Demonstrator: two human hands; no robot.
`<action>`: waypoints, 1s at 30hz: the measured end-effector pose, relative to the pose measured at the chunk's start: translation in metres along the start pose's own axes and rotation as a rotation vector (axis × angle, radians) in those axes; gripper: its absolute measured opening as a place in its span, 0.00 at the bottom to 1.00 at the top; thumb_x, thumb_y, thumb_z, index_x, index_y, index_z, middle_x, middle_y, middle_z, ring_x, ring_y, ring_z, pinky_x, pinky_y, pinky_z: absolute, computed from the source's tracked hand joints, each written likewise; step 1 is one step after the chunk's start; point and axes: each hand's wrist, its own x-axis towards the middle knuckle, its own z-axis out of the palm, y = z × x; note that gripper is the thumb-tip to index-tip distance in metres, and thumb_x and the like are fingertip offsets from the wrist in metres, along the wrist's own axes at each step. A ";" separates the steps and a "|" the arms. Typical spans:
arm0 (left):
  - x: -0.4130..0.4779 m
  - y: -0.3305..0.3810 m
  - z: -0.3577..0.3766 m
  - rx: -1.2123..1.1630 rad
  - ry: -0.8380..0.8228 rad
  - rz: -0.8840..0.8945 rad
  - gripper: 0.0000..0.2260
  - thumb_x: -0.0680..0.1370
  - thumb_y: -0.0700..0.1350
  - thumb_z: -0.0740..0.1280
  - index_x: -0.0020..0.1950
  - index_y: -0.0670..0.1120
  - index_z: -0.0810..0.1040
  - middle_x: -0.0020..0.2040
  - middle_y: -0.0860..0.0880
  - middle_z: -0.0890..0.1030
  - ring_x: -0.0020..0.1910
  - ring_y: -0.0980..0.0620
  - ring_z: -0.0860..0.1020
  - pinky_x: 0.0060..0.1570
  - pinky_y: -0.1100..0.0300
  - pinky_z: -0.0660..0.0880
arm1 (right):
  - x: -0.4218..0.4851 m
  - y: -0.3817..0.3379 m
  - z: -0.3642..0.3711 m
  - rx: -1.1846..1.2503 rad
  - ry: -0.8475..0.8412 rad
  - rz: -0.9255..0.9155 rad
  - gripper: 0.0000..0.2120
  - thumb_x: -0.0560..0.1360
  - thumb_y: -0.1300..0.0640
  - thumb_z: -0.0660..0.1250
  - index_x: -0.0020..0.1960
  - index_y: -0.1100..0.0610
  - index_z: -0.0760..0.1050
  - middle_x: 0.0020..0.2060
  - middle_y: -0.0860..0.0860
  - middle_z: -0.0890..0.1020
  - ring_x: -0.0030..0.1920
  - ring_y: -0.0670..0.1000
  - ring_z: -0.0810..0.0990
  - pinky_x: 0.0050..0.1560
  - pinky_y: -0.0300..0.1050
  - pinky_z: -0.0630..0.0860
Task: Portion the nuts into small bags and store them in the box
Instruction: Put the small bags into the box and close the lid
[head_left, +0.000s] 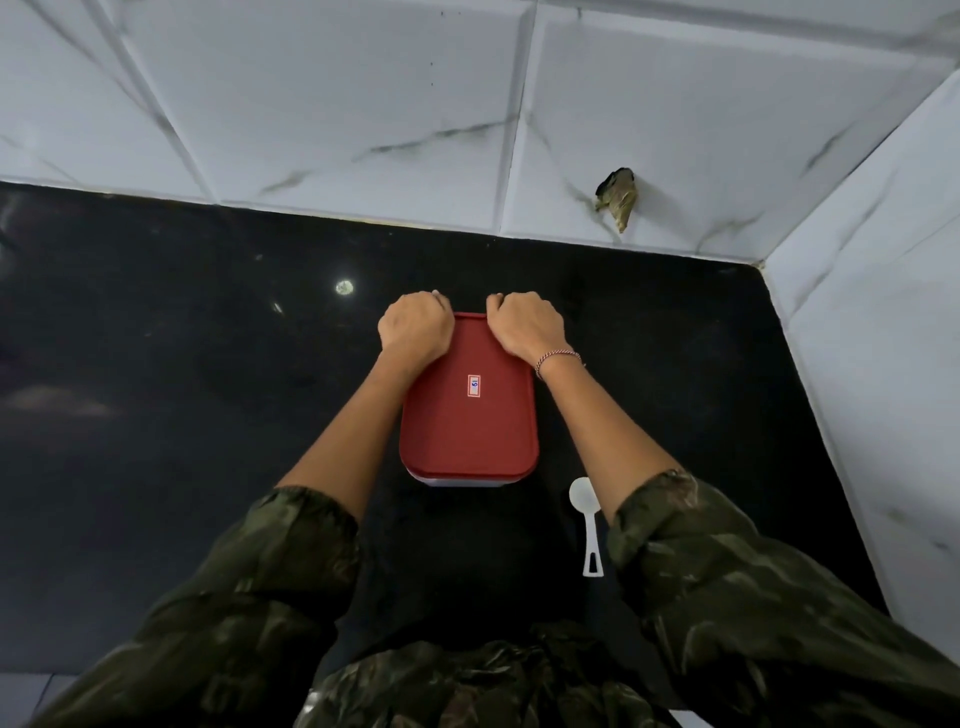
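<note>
A box with a red lid (470, 421) stands on the black counter (182, 364) in front of me; a small sticker sits on the lid. My left hand (415, 322) grips the lid's far left corner with fingers curled over the edge. My right hand (527, 322) grips the far right corner the same way. The lid lies flat on the clear box body, which shows only at the near edge. No nuts or bags are visible; the box's inside is hidden.
A white plastic spoon (587, 519) lies on the counter near my right forearm. White marble-look tiled walls (363, 104) close off the back and right side. A stuffed hole (618, 200) shows in the back wall.
</note>
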 end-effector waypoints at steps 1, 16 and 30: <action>0.001 -0.001 0.001 -0.013 0.006 0.001 0.22 0.84 0.46 0.49 0.46 0.35 0.78 0.50 0.36 0.81 0.52 0.36 0.78 0.50 0.51 0.72 | 0.001 0.000 0.001 0.008 -0.006 0.001 0.24 0.81 0.52 0.48 0.44 0.63 0.79 0.47 0.59 0.82 0.51 0.61 0.78 0.47 0.48 0.70; -0.082 -0.041 -0.005 -0.253 -0.104 -0.236 0.26 0.81 0.62 0.50 0.61 0.42 0.71 0.55 0.44 0.77 0.55 0.42 0.77 0.51 0.51 0.72 | -0.085 0.031 0.005 0.632 -0.182 0.315 0.32 0.77 0.34 0.51 0.66 0.59 0.66 0.60 0.54 0.75 0.57 0.53 0.76 0.54 0.47 0.74; -0.147 -0.065 -0.014 -0.991 -0.527 -0.477 0.27 0.67 0.60 0.70 0.55 0.40 0.75 0.35 0.46 0.74 0.28 0.53 0.77 0.26 0.61 0.76 | -0.185 0.039 0.008 0.945 -0.485 0.471 0.25 0.75 0.34 0.56 0.40 0.56 0.74 0.27 0.47 0.69 0.25 0.44 0.67 0.23 0.35 0.61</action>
